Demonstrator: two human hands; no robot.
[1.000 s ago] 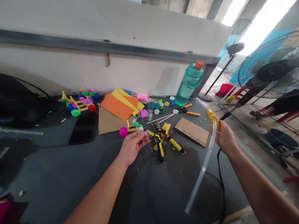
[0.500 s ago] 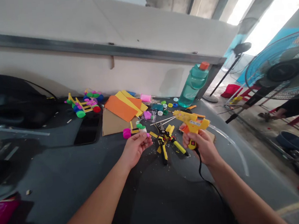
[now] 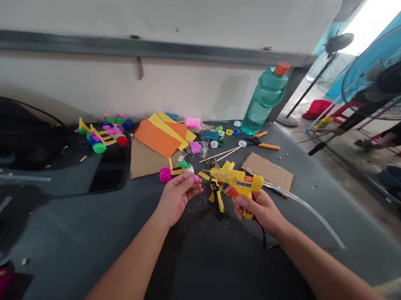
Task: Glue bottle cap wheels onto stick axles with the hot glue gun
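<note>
My left hand (image 3: 177,200) pinches a small purple piece (image 3: 197,178) between thumb and fingertips. Just beyond it lies a little toy frame with magenta bottle-cap wheels (image 3: 165,174) and a green cap (image 3: 182,164). Wrapped round the handle of a yellow hot glue gun (image 3: 239,180) is my right hand (image 3: 262,210). The nozzle points left toward the purple piece, with a gap between them. A long clear glue stick (image 3: 308,203) trails from the gun's back. Black-and-yellow pliers (image 3: 218,200) lie between my hands, partly hidden by the gun.
A finished-looking colourful toy car (image 3: 102,137) stands at the back left by a phone (image 3: 107,171). Orange foam sheets (image 3: 156,138) rest on cardboard (image 3: 140,161). Several bottle caps, orange-handled pliers (image 3: 268,146), a cardboard piece (image 3: 271,173) and a teal bottle (image 3: 263,100) are farther right.
My right hand has brought the glue gun leftward and down, closer to my left hand and over the pliers. My left hand keeps its pinch on the purple piece. The view has shifted slightly.
</note>
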